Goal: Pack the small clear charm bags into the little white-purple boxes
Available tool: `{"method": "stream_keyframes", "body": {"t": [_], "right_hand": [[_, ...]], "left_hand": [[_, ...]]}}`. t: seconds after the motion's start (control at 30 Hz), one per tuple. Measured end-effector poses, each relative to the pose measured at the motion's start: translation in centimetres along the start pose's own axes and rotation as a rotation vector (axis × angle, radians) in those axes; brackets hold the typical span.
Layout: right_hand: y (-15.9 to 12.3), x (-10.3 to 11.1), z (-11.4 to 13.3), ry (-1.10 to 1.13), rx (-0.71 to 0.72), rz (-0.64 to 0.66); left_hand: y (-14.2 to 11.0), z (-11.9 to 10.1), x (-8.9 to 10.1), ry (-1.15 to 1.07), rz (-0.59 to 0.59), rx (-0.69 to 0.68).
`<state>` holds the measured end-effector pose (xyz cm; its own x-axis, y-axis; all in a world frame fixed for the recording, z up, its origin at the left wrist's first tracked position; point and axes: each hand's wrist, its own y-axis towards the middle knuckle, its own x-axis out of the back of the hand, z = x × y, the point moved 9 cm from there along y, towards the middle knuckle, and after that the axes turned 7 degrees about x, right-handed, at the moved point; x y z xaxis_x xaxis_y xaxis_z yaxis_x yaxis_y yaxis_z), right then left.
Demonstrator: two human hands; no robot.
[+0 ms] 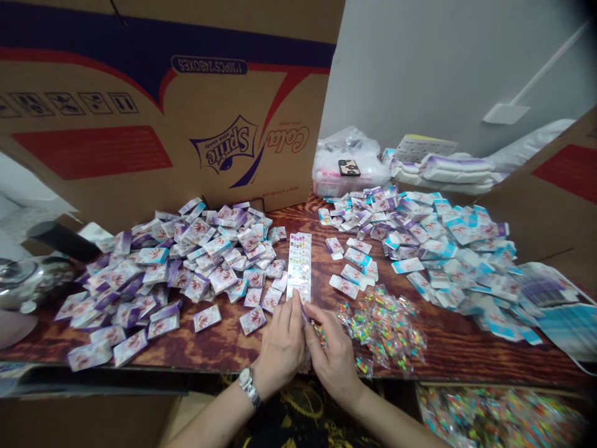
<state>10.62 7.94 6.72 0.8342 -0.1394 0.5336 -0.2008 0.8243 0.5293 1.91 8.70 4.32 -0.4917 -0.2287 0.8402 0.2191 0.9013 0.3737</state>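
Grip: the left hand [280, 342] pinches the lower end of the printed strip [299, 264] between thumb and fingers; the right hand [333, 358] curls in just beside it, fingertips at the strip's lower edge, though whether they are clamping it cannot be told
Strip position: held just above the near part of the wooden tabletop [224, 348], between the two piles of packets
Strip axis: long and narrow, standing nearly upright in view, its far end pointing away from the person and leaning very slightly to the right
Left of the hands: a loose heap of purple-and-white packets [163, 274] spreads across the tabletop, with a few lying apart near the left hand
Right of the hands: small clear bags of multicoloured pieces [382, 330] lie touching the right hand's side, and teal-and-white packets [448, 255] spread farther right
Wrist: a metal wristwatch [248, 386] sits on the left wrist
Behind: a cardboard carton [209, 124] printed with Sprite and Cola stands at the back of the tabletop, beside a clear plastic bag [345, 158] with a phone [349, 167] lying on it
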Motion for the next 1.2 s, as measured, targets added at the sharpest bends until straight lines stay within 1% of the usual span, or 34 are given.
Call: {"method": "stream_keyframes", "body": {"t": [0.07,0.17,0.2,0.23,0.3,0.37,0.43,0.47,0.5,0.57,0.63,0.67,0.73,0.77,0.8,0.83,0.87,0.93,1.0,1.03,1.1,1.17,1.2], "right_hand": [[-0.2,-0.1,0.0,-0.011,-0.003,-0.009],[-0.2,-0.2,1.4,-0.051,0.167,-0.009],[-0.1,-0.3,1.7,-0.049,0.203,0.006],[0.0,-0.5,1.5,-0.028,0.194,0.031],[0.4,-1.2,-0.1,0.073,0.061,0.122],[0.6,-2.2,-2.0,0.223,-0.095,0.241],[1.0,-2.9,-3.4,0.328,-0.18,0.317],[1.4,-2.9,-4.1,0.335,-0.199,0.322],[1.9,-2.7,-5.0,0.314,-0.209,0.305],[3.4,-1.9,-6.8,0.213,-0.197,0.246],[5.0,-1.7,-8.3,0.097,-0.125,0.249],[5.8,-1.8,-8.8,0.025,-0.071,0.283],[7.0,-2.8,-9.7,-0.122,0.036,0.394],[7.3,-3.6,-10.1,-0.198,0.084,0.471],[7.4,-4.4,-10.5,-0.266,0.121,0.55],[7.4,-5.3,-10.9,-0.319,0.149,0.625],[7.2,-6.0,-11.3,-0.357,0.17,0.686],[6.8,-7.2,-11.7,-0.389,0.193,0.755],[6.3,-7.8,-11.9,-0.388,0.2,0.768],[6.0,-8.0,-11.9,-0.393,0.201,0.769],[5.6,-8.2,-11.8,-0.404,0.202,0.766],[5.4,-8.3,-11.6,-0.421,0.204,0.755],[5.4,-8.2,-11.5,-0.434,0.205,0.741]], "left_hand": [[0.0,0.1,0.0,-0.032,0.014,0.012],[0.0,0.3,0.1,-0.083,0.007,0.027],[-0.1,0.4,0.1,-0.09,0.01,0.029],[-0.1,0.5,0.0,-0.086,0.021,0.035],[-0.2,1.0,-0.5,-0.052,0.065,0.059],[0.2,1.7,-0.6,0.006,0.117,0.04],[1.3,2.8,0.1,0.107,0.133,-0.007],[2.3,3.8,1.0,0.174,0.118,-0.02],[3.7,5.3,2.4,0.252,0.086,0.014],[7.0,8.8,6.1,0.394,-0.011,0.138],[10.5,12.0,10.1,0.511,-0.092,0.245],[12.1,13.3,12.0,0.544,-0.127,0.287],[14.6,14.6,14.6,0.555,-0.172,0.304],[15.3,14.7,15.4,0.561,-0.19,0.304],[15.6,14.4,15.6,0.56,-0.203,0.292],[15.4,13.8,15.3,0.55,-0.208,0.265],[14.9,12.9,14.4,0.525,-0.198,0.223],[12.7,10.0,11.3,0.405,-0.138,0.085],[9.3,7.0,7.6,0.233,-0.029,-0.031],[7.5,5.7,5.9,0.143,0.027,-0.051],[3.9,3.5,2.8,-0.071,0.202,-0.055],[1.1,1.8,0.5,-0.309,0.381,-0.003],[0.0,1.3,-0.3,-0.428,0.455,0.048]]}}
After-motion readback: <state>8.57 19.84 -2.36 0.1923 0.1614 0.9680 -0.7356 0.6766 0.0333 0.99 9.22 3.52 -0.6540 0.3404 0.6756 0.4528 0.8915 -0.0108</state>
